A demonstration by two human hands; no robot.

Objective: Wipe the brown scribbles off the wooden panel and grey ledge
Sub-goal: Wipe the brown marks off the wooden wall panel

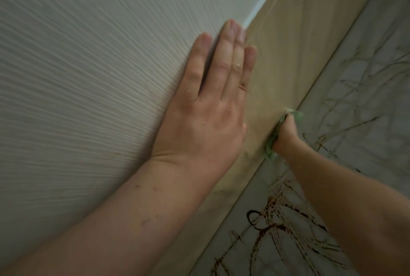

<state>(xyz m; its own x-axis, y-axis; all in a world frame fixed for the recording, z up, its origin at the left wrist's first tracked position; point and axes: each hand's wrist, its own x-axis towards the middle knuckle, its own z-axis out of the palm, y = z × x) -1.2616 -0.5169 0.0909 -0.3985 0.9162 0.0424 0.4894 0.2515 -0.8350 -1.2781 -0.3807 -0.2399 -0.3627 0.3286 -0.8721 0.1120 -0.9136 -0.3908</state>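
My left hand lies flat with straight fingers on the ribbed pale wall, its fingertips reaching the edge of the tan wooden panel. My right hand grips a crumpled green cloth and presses it against the lower part of the wooden panel, just above the grey ledge. Dark brown scribbles cover the ledge near the bottom of the view. Fainter brown lines run across the ledge farther along. The panel near the cloth shows only faint marks.
The ribbed off-white wall surface fills the left half of the view. A thin white strip separates it from the wooden panel. The grey ledge runs diagonally along the right side.
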